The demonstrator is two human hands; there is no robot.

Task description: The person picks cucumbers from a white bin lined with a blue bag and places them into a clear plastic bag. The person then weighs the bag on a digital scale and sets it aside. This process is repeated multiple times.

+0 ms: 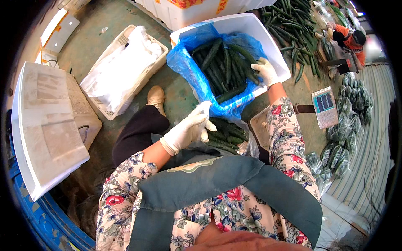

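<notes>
My right hand (266, 72), in a pale glove, reaches over the right side of a white foam box (276, 47). It is at the ends of dark green cucumbers (227, 62), which lie piled in the box's blue plastic liner (185, 62). Some of its fingers are hidden, so a grip cannot be made out. My left hand (191, 127), also gloved, is just in front of the box with its fingers partly bent. Below it, a clear plastic bag (252, 146) with more cucumbers (226, 135) stands at my lap. Whether the left fingers pinch the bag's film is unclear.
A weighing scale's display (325, 103) stands at right, near bagged cucumbers (342, 131). Loose cucumbers (292, 31) are heaped behind the box. A plastic crate (125, 91) holds white bags (122, 69). Foam boxes (53, 122) stand at left. Another person (351, 44) works at far right.
</notes>
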